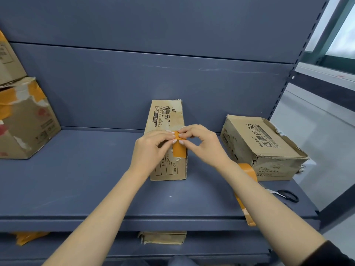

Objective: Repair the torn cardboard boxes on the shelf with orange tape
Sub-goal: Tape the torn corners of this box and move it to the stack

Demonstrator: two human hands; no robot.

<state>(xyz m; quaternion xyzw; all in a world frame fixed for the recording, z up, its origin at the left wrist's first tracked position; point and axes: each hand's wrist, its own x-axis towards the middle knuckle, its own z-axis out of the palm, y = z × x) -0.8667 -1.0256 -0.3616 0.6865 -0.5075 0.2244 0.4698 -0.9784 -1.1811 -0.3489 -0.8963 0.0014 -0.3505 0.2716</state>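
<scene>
Cardboard box (166, 143), narrow and upright with a ragged upper edge, stands near the middle of the blue-grey shelf (86, 181), its long axis running back toward the rear panel. Both hands meet over its top face: the left hand (151, 148) and the right hand (201, 141) each pinch the upper end of a short strip of orange tape (179, 148) between thumb and fingertips, so each grip is closed narrowly on the strip with the remaining fingers curled. Below the fingers the strip runs down onto the box's top face, near its right edge; whether the lower end is fully stuck cannot be judged from this angle. A 2nd box (265, 148), wider and lower, with a torn front corner, sits well apart to the right on the same shelf. A roll of orange tape (248, 169) lies just in front of that box, partly hidden by the right forearm, and a loose tail of tape (247, 214) trails from beneath the forearm to the shelf's front lip. Black-handled scissors (288, 195) lie near the right end of the shelf. At far left, 2 stacked boxes (25, 120) carry orange patches over torn card. Another worn box (163, 237) is visible on the shelf below.
</scene>
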